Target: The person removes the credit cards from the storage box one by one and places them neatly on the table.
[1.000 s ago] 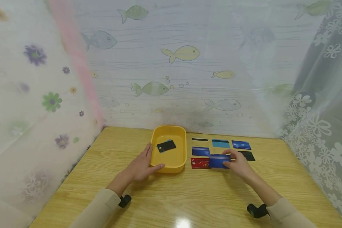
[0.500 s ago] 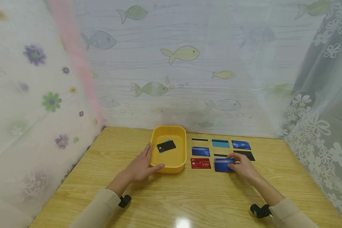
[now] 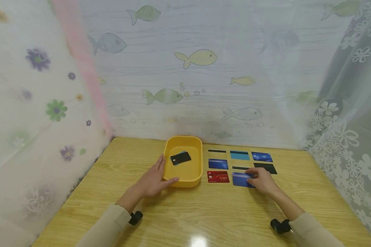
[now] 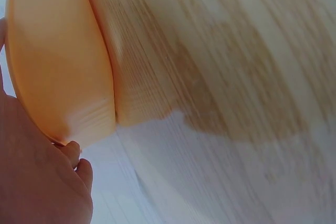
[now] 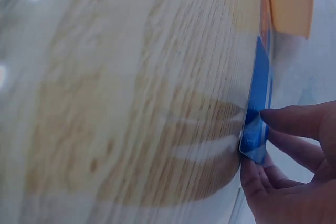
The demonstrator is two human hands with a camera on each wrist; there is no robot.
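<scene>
My left hand holds the near left corner of a yellow plastic bin, thumb along its front rim and fingers at its left side; fingertips show by the rim in the left wrist view. A black card lies over a light blue one inside the bin. My right hand pinches a blue card at its right end, low at the table. In the right wrist view the thumb is on the face of that blue card, with fingers at its edge. A red VIP card lies to its left.
Behind the pinched card lie a card with a dark stripe, a blue card and a black card. Farther back are a striped card, a light blue card and a blue VIP card. A fish-print curtain hangs behind the table.
My right hand has moved right and slightly nearer with the blue card, off the red card's edge, uncovering the striped card behind. The left hand and bin have not moved.
</scene>
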